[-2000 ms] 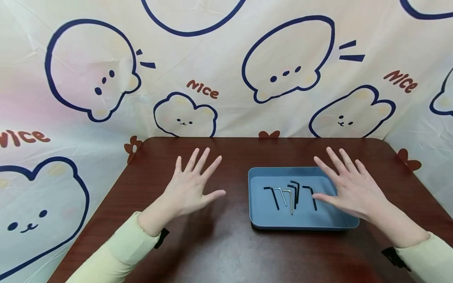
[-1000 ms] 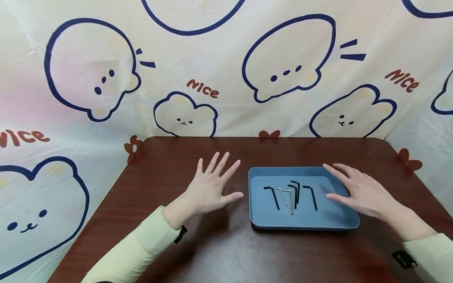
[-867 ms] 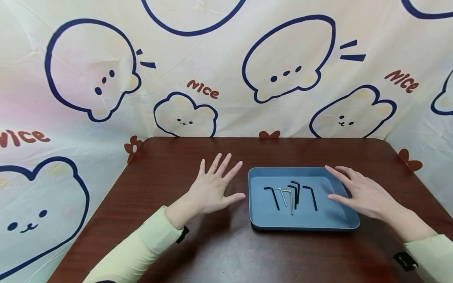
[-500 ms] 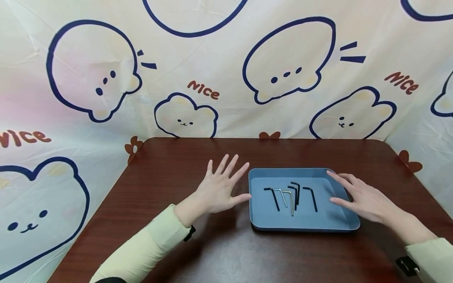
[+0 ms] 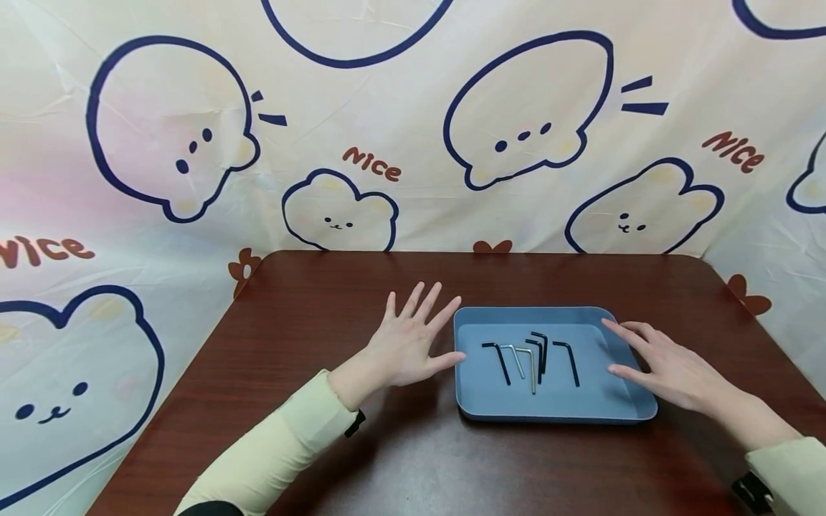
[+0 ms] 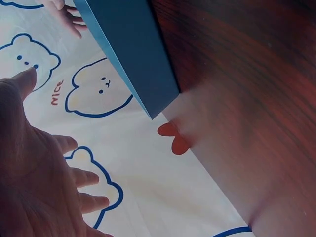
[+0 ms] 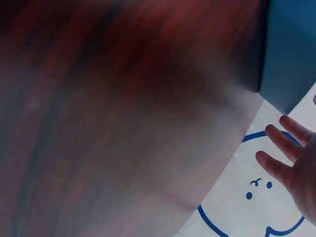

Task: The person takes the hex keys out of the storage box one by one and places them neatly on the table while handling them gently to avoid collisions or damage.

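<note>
A blue rectangular tray [image 5: 606,403] stands on the table, with several L-shaped hex keys lying inside. Most are black, like the one at the left [image 5: 501,363] and the one apart at the right [image 5: 571,364]; between them lie a silver hex key [image 5: 517,362] and a brass-toned hex key [image 5: 532,369]. My left hand [image 5: 405,352] holds nothing, fingers spread, its thumb at the tray's left rim; whether it touches is unclear. Over the right side hovers my right hand [image 5: 674,371], fingers extended and holding nothing. Both wrist views show the tray's outer wall [image 6: 136,54] beyond the hands.
The dark brown wooden table [image 5: 439,466] reaches back to a light cloth backdrop [image 5: 426,215] with cartoon bears and "Nice" lettering. Cloth also hangs at the left and right sides. Black straps [image 5: 355,424] sit at the sleeve cuffs.
My left hand has moved right, up to the tray's left edge. My right hand has shifted slightly right and lower, its fingers less spread. The tray and hex keys have stayed put.
</note>
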{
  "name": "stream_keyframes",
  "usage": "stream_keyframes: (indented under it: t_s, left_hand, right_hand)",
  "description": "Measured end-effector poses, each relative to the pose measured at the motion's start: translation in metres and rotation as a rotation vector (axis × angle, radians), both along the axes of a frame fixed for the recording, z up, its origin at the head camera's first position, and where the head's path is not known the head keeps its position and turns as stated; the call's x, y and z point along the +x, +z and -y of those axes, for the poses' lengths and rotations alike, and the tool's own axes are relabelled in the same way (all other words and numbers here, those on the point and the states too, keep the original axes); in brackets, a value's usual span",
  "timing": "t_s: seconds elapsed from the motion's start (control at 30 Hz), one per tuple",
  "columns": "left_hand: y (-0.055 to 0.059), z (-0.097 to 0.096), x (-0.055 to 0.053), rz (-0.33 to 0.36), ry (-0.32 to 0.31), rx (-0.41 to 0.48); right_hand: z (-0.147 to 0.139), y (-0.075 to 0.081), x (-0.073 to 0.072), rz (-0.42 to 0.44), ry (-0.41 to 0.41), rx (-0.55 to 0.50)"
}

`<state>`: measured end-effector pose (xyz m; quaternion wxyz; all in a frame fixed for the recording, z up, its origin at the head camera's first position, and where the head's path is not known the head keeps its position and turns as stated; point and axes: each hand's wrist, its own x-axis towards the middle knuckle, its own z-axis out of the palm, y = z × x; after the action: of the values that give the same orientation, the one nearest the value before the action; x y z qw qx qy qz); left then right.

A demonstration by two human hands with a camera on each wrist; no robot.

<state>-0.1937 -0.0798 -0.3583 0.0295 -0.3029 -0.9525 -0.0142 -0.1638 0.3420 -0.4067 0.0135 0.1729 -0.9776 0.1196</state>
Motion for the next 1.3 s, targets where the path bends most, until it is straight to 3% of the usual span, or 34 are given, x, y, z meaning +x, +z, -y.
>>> stream_keyframes:
  t_s: [0.3,0.7,0.97,1.3]
  left_hand:
    - [0.001,-0.006,-0.001,0.020,-0.011,0.025]
    - [0.000,-0.008,-0.001,0.020,-0.009,0.012]
    - [0.001,-0.016,-0.004,0.040,-0.016,0.024]
    - [0.005,-0.030,-0.009,0.033,-0.044,0.037]
  right_hand:
    - [-0.005,-0.007,-0.002,0.062,-0.019,-0.042]
    - [-0.010,-0.016,-0.003,0.113,0.029,-0.239]
    - [-0.011,-0.021,-0.005,0.104,0.058,-0.363]
    - [-0.014,-0.026,-0.005,0.133,0.045,-0.434]
